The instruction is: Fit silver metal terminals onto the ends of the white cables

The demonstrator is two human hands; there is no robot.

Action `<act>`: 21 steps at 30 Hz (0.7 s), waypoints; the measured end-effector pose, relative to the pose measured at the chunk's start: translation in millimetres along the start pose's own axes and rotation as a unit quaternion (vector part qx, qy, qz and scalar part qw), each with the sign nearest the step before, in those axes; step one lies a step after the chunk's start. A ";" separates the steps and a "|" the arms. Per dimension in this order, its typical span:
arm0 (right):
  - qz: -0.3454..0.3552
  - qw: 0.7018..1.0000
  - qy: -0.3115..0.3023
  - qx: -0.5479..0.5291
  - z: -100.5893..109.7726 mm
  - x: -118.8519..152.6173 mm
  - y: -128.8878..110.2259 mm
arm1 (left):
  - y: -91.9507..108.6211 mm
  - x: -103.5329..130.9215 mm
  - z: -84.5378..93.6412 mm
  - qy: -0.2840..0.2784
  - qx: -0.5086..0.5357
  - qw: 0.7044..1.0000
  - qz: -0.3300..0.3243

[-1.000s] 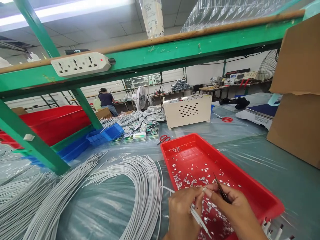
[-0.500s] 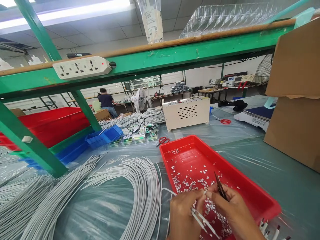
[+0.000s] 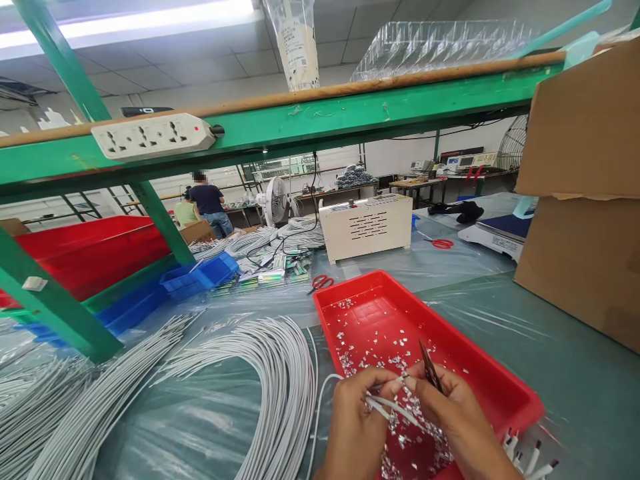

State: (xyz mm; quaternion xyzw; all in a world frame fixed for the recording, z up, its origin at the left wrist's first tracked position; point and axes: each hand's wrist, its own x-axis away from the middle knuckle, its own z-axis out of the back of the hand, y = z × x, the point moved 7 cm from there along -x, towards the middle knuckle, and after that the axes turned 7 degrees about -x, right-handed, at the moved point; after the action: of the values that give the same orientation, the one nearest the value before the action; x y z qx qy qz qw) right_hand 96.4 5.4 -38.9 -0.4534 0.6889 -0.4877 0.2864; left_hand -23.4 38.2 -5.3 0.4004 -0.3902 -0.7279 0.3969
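My left hand [image 3: 356,417] is closed around a thin white cable [image 3: 395,408], whose loose ends stick out below the fingers. My right hand [image 3: 457,410] has dark pointed tweezers [image 3: 430,367] tucked in it, tips upward. Its thumb and index finger pinch at the cable's end, meeting my left fingertips. What exactly lies between the fingertips is too small to make out. Both hands are over the near part of a red tray [image 3: 480,347], which is strewn with small silvery scraps.
A thick bundle of grey-white cables [image 3: 295,373] curves left of the tray, with another bundle [image 3: 120,393] beyond. Red-handled scissors [image 3: 321,282] lie behind the tray, near a beige box-shaped machine [image 3: 367,230]. Cardboard boxes [image 3: 580,253] stand right. A green shelf beam [image 3: 350,110] crosses above.
My fingertips have shifted a little and the cable ends point more to the right. The tweezers stay in my right hand. In the background, a person now stands more upright.
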 end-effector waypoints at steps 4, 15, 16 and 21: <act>0.016 0.999 -0.017 0.035 -0.2 -1.4 -4.3 | -1.5 -1.7 -5.0 -0.055 0.042 0.997 0.036; 0.126 0.968 -0.046 0.212 9.2 -7.2 -32.7 | 4.3 -7.1 3.3 -0.087 0.080 0.991 0.062; 0.132 0.966 -0.056 0.214 7.7 -5.8 -34.2 | 3.7 -7.5 3.2 -0.084 0.080 0.991 0.062; 0.154 0.946 -0.155 0.241 -13.3 6.3 -34.9 | 8.0 -10.3 3.1 -0.082 0.092 0.992 0.039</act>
State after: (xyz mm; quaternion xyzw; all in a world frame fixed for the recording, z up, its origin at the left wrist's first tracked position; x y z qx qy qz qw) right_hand 94.6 1.3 -1.3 -0.3293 0.5593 -0.5125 0.5622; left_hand -20.3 45.1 5.9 0.3589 -0.5018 -0.7033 0.3531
